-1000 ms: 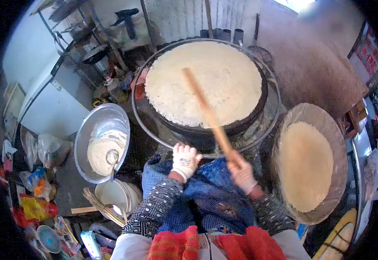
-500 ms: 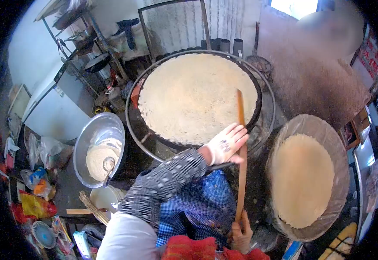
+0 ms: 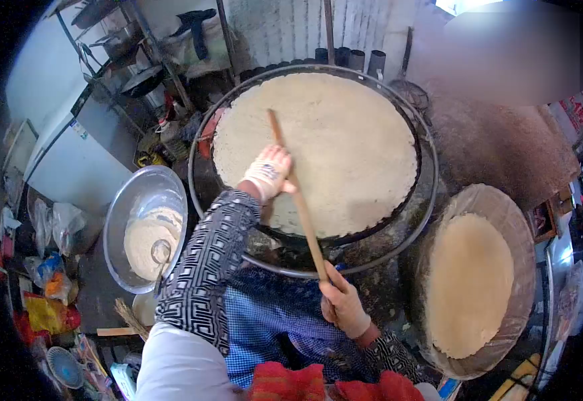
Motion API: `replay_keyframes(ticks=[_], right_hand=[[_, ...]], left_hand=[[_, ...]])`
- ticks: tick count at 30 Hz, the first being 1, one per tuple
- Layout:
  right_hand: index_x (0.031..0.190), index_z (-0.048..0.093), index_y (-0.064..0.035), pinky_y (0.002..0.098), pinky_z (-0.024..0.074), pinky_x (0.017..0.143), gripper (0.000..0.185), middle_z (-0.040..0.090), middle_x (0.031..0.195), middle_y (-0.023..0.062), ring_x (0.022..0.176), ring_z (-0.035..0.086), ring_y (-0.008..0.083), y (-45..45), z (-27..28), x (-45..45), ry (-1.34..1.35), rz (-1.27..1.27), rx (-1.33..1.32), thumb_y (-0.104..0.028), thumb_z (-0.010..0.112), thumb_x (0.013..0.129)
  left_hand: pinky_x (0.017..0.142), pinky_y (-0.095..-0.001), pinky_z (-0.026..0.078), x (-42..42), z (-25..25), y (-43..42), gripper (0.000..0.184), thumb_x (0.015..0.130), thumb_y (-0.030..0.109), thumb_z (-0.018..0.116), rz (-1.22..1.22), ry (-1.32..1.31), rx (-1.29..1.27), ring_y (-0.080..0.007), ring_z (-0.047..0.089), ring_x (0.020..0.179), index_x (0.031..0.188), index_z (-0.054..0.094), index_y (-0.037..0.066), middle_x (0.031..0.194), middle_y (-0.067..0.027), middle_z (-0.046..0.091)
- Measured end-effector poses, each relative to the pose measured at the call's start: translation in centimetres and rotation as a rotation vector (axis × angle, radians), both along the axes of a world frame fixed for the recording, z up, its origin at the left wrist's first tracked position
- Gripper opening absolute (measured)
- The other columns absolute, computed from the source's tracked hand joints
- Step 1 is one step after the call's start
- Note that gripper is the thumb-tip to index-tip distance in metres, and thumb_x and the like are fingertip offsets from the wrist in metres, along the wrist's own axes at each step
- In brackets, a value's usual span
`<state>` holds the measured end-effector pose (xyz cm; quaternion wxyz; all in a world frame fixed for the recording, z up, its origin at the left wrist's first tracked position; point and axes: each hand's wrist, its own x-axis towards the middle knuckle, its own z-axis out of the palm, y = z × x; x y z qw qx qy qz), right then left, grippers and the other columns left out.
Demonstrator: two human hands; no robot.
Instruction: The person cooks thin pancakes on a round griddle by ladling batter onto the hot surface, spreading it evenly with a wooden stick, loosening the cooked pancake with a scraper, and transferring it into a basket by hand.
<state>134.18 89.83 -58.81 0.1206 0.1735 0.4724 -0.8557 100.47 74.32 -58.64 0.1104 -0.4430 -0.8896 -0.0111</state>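
A long wooden stick [image 3: 308,224], flat like a scraper, slants across the near left part of a big round griddle. A pale, thin sheet of batter [image 3: 331,147] covers nearly all of the griddle's dark surface. My left hand [image 3: 269,174], in a white fingerless glove, is closed round the stick's middle, over the batter. Lower down, my right hand [image 3: 346,306] grips the near end of the stick, just outside the griddle's metal ring [image 3: 429,200]. The far tip of the stick lies over the left side of the batter.
At the left stands a metal basin [image 3: 112,247] of batter with a ladle [image 3: 160,252] in it. A plastic-lined basket [image 3: 522,260] on the right holds a stack of pale round sheets. A shelf with pans and a white cabinet [image 3: 71,174] stand further left.
The stick has swung from the griddle's right side to its left. My left hand moved left and away from me with it; my right hand rose from near my waist toward the ring.
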Motion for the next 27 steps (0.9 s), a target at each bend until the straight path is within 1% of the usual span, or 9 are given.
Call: replay_keyframes(ticks=[4,7,8,9,11,13,19,25,27], right_hand=[[0.145,0.045,-0.0127,0.0222,0.0376,0.048,0.055,0.058,0.078,0.0004,0.053,0.047,0.0073,-2.5,1.4,-2.6,-0.115,0.243,0.173,-0.018,0.062,0.093],[0.145,0.044,-0.0158,0.0357,0.053,0.072,0.056,0.071,0.101,0.0188,0.078,0.068,0.0248,-4.6,-2.4,-2.0,0.272,0.342,0.688,-0.023,0.064,0.093],[0.146,0.042,-0.0187,0.0379,0.0519,0.085,0.059,0.068,0.109,0.0225,0.094,0.069,0.0302,-4.4,-1.8,-0.9,0.199,0.428,0.611,-0.03,0.064,0.092],[0.143,0.047,-0.016,0.032,0.0553,0.066,0.055,0.072,0.086,0.0124,0.074,0.071,0.0214,-4.6,-3.2,1.0,0.38,0.316,0.808,-0.027,0.066,0.093],[0.142,0.047,-0.012,0.0345,0.0552,0.08,0.059,0.07,0.101,0.0221,0.096,0.071,0.0268,-3.4,-2.3,5.2,0.199,0.388,0.741,-0.032,0.068,0.091],[0.144,0.044,-0.0083,0.032,0.0517,0.088,0.063,0.067,0.114,0.0193,0.103,0.068,0.0243,-0.8,-2.0,10.4,0.099,0.369,0.847,-0.029,0.069,0.09],[0.148,0.036,-0.0012,0.029,0.0506,0.067,0.063,0.064,0.107,0.0106,0.083,0.063,0.0148,2.3,-1.6,21.3,-0.075,-0.381,0.802,-0.018,0.063,0.093],[0.152,0.029,-0.0042,0.0284,0.0352,0.035,0.07,0.055,0.077,0.0017,0.041,0.043,0.0095,2.4,-0.3,13.9,-0.127,-0.481,0.242,-0.026,0.063,0.095],[0.147,0.039,-0.0049,0.0244,0.0372,0.041,0.057,0.053,0.075,-0.0003,0.049,0.045,0.0071,2.8,1.8,10.4,-0.163,-0.435,0.12,-0.01,0.055,0.093]], left_hand=[[0.115,-0.0484,0.024,1.9,1.2,-10.0,0.097,0.068,0.065,0.064,0.192,-0.03,-0.076,-0.0411,0.039,0.133,0.13,0.046,-0.008,0.134,-0.0279,0.048],[0.117,-0.0505,0.021,6.8,0.1,-16.9,0.096,0.075,0.061,0.062,0.273,0.004,-0.002,-0.0422,0.035,0.135,0.136,0.039,-0.009,0.138,-0.0275,0.044],[0.116,-0.0527,0.021,8.5,-1.6,-18.9,0.095,0.078,0.062,0.059,0.27,0.065,-0.048,-0.0456,0.034,0.134,0.138,0.037,-0.009,0.138,-0.0292,0.042],[0.115,-0.054,0.021,10.9,-2.2,-19.0,0.097,0.079,0.063,0.057,0.329,0.04,-0.022,-0.0476,0.033,0.134,0.139,0.035,-0.009,0.14,-0.0306,0.039],[0.115,-0.0538,0.022,13.9,-1.0,-16.6,0.097,0.079,0.064,0.058,0.241,0.067,0.035,-0.0472,0.034,0.134,0.139,0.035,-0.009,0.141,-0.0309,0.039],[0.114,-0.0537,0.024,15.7,2.4,-9.2,0.095,0.08,0.064,0.058,0.055,-0.021,0.224,-0.0463,0.034,0.134,0.137,0.038,-0.009,0.139,-0.031,0.041],[0.115,-0.0501,0.026,16.2,4.5,15.2,0.102,0.071,0.068,0.062,-0.589,-0.166,0.357,-0.0436,0.036,0.135,0.136,0.042,-0.008,0.138,-0.028,0.045],[0.116,-0.0456,0.027,11.1,-0.2,20.4,0.097,0.069,0.064,0.065,-0.46,-0.101,-0.064,-0.0401,0.036,0.137,0.134,0.044,-0.007,0.14,-0.025,0.045],[0.116,-0.0451,0.028,7.8,0.3,18.0,0.093,0.07,0.06,0.066,-0.369,-0.097,-0.065,-0.0392,0.038,0.136,0.132,0.046,-0.006,0.139,-0.0243,0.047]])
